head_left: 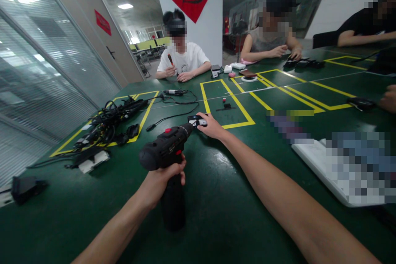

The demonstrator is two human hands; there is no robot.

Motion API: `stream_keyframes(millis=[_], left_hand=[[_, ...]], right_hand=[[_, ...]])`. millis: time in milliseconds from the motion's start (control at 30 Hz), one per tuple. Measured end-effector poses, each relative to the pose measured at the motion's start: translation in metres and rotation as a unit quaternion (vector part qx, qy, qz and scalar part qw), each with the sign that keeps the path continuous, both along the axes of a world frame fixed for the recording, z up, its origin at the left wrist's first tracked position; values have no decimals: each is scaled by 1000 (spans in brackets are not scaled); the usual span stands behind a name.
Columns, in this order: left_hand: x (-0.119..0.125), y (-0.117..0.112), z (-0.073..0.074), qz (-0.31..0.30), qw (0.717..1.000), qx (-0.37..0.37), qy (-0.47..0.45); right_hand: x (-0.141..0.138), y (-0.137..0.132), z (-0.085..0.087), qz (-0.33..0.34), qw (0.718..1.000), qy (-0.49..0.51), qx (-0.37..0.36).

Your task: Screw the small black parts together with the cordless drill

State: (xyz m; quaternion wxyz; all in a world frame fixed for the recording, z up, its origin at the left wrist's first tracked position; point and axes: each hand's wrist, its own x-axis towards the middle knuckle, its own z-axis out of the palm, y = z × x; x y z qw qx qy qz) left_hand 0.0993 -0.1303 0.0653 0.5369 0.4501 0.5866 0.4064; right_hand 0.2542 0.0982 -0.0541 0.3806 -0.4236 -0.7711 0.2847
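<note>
My left hand (170, 175) is wrapped round the grip of a black cordless drill (163, 146) with red buttons. Its chuck points away and to the right, with the bit end at or very close to a small black device with a white label (197, 121). The fingers of my right hand (210, 126) are closed on that device at its right side, on the green table (210, 214). Whether the bit touches the device I cannot tell. A small black part (227, 106) and a tiny red item (224, 100) lie just beyond.
Tangled black cables and adapters (114, 121) lie at the left, and a thin cable (176, 115) runs toward the middle. Yellow tape (238, 124) marks rectangles. A white tray-like object (321, 173) stands at the right. Across the table a person holds a screwdriver (170, 59); others sit at right.
</note>
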Motion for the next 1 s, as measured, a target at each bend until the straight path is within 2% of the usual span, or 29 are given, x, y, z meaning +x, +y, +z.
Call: stream_keyframes(millis=[567, 1000], left_hand=[[-4, 0, -4, -27, 1000, -2, 12], [-4, 1, -5, -24, 1000, 5, 8]], right_hand=[[1, -1, 1, 4, 1000, 1, -3], [1, -1, 1, 5, 1000, -10, -4]])
